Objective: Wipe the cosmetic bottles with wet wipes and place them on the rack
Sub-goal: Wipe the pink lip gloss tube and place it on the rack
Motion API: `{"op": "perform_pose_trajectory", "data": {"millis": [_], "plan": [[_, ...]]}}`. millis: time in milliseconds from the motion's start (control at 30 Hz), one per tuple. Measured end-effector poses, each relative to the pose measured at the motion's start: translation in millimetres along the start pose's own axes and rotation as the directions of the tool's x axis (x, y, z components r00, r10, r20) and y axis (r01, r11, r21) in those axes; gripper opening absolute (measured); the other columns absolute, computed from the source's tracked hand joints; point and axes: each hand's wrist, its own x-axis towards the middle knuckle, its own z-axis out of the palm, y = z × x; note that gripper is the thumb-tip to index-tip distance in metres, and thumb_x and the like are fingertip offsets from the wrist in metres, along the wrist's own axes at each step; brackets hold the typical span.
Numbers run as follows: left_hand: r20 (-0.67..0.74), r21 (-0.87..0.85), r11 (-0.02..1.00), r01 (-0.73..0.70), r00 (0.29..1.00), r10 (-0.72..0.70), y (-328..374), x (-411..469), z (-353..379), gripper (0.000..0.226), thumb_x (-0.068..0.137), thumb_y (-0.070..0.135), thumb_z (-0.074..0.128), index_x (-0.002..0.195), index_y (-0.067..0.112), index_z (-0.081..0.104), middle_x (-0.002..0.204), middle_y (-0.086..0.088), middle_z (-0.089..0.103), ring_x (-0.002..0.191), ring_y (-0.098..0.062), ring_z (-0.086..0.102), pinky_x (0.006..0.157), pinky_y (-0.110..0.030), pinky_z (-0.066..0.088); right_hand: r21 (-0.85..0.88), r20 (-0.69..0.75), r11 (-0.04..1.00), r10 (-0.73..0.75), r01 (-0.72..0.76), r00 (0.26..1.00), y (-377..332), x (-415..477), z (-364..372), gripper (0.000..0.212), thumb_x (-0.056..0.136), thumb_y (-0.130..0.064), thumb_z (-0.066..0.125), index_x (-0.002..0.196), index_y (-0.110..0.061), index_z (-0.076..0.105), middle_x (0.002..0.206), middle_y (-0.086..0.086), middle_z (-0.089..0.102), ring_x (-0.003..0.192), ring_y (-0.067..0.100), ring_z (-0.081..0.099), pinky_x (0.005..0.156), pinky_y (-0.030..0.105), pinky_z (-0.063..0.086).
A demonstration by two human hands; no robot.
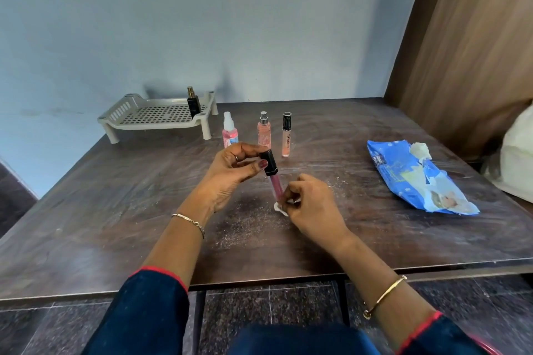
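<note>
Left fingers (pixel 253 149) are curled round the black cap (pixel 270 163) of a pink tube (pixel 276 186), thumb on the near side. So the left hand (pixel 227 173) has it by the top, nearly upright with the cap leaning a bit left. Right fingers (pixel 288 191) are pinched tight on a scrunched white wipe (pixel 280 207) pressed against the bottom end of the tube, right hand (pixel 313 204) knuckles up. The tube sits between both hands over the middle of the counter (pixel 115 196). Can't tell if the wipe is touching the surface or just above it. There's pale dusty speckle (pixel 245 225) on the wood right under there.

Behind the hands three more stand upright in a row: pink spray (pixel 230 131) on the left, peach spray (pixel 264 130) in the middle, nude gloss (pixel 286 135) with a black top on the right. They're near each other but not touching. The left hand covers the bottoms of the two sprays from this angle.

Further back left is the grey rack (pixel 157 117) with one black bottle (pixel 193 104) standing near its right edge. Off to the right, well apart from the hands, lies a blue pack (pixel 418 181) with a white tuft (pixel 420 150) poking out of its top. There's a white bundle (pixel 516 158) at the far right edge, cut off.
</note>
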Motion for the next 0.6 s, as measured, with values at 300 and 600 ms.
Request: {"op": "perform_pose_trajectory", "data": {"millis": [300, 600], "plan": [[0.04, -0.05, 0.999, -0.004, 0.999, 0.006, -1, -8, -10, 0.038, 0.069, 0.002, 0.071, 0.107, 0.006, 0.066, 0.098, -0.006, 0.074, 0.095, -0.016, 0.069, 0.082, -0.025, 0.055, 0.672, -0.219, 0.74, 0.225, -0.02, 0.949, -26, 17, -29, 0.014, 0.077, -0.004, 0.075, 0.085, -0.011, 0.067, 0.087, -0.002, 0.07, 0.08, 0.003, 0.066, 0.074, 0.015, 0.052], [0.007, -0.064, 0.998, -0.008, 1.0, 0.009, 2, -10, -3, 0.036, 0.069, -0.001, 0.067, 0.105, 0.005, 0.067, 0.094, -0.004, 0.075, 0.092, -0.014, 0.07, 0.083, -0.025, 0.056, 0.327, -0.348, 0.921, -0.094, 0.214, 0.933, -34, 22, 7, 0.013, 0.079, 0.0, 0.072, 0.086, -0.011, 0.071, 0.097, -0.004, 0.059, 0.086, 0.006, 0.059, 0.075, 0.018, 0.054]]}}
